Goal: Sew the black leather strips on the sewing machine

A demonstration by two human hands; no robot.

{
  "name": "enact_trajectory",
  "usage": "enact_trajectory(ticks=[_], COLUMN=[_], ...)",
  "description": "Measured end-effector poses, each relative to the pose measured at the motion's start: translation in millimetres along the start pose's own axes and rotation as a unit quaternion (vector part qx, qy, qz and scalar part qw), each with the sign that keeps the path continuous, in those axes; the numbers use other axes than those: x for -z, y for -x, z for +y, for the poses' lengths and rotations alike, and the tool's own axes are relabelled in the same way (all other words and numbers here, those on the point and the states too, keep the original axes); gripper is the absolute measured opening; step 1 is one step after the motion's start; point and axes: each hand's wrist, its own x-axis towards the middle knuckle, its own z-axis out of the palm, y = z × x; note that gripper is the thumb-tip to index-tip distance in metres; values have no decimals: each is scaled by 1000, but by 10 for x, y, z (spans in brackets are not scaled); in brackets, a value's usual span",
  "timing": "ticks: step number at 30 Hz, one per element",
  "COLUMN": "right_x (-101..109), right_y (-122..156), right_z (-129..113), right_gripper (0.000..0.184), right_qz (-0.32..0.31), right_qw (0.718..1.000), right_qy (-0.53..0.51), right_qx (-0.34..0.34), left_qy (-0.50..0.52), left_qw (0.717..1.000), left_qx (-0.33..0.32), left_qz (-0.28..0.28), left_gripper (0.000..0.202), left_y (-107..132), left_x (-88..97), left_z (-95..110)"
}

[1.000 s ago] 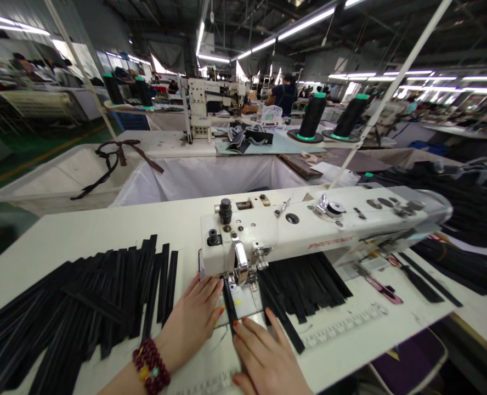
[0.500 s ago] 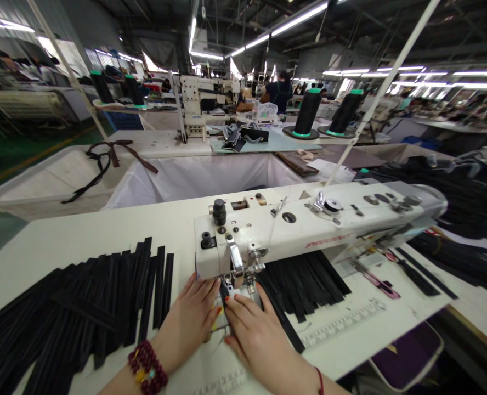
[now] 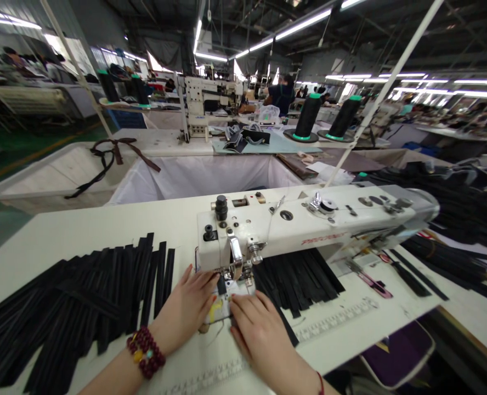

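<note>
A white sewing machine [image 3: 276, 230] stands in front of me, its needle area low at the left end. The end of a black strip [image 3: 221, 286] shows at the presser foot. My left hand [image 3: 188, 304] lies to the left of it with fingers stretched out, fingertips beside the strip. On the right, my right hand [image 3: 260, 326] rests flat with its fingertips on the metal plate [image 3: 219, 312], a little apart from the strip. A pile of black strips [image 3: 91, 296] spreads left of my hands, and more black strips [image 3: 299, 280] lie under the machine arm.
Pink-handled thread snips [image 3: 375, 282] and a black-handled tool [image 3: 410, 277] lie at the right. A ruler scale [image 3: 338, 318] runs along the table front. Behind the machine is a cloth-lined bin [image 3: 173, 173]. Black thread cones [image 3: 308, 118] stand farther back.
My right hand has drawn back slightly toward me and off the strip, baring more of the plate. My left hand has shifted a little left. The view has moved slightly.
</note>
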Motion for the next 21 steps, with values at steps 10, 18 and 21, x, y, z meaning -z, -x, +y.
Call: enact_trajectory(ticks=[10, 18, 21], right_x=[381, 279, 303], right_y=[777, 784, 932], right_z=[332, 431, 435], right_gripper=[30, 34, 27], right_qz=[48, 106, 132], right_qw=[980, 965, 973], right_qy=[173, 213, 177], right_qx=[-82, -111, -73], left_qy=[35, -42, -45], left_qw=[999, 998, 998], left_qx=[-20, 29, 12], left_qz=[28, 32, 32], left_gripper=[29, 29, 34], left_y=[-401, 27, 253], left_x=[153, 236, 208], left_z=[-149, -311, -204])
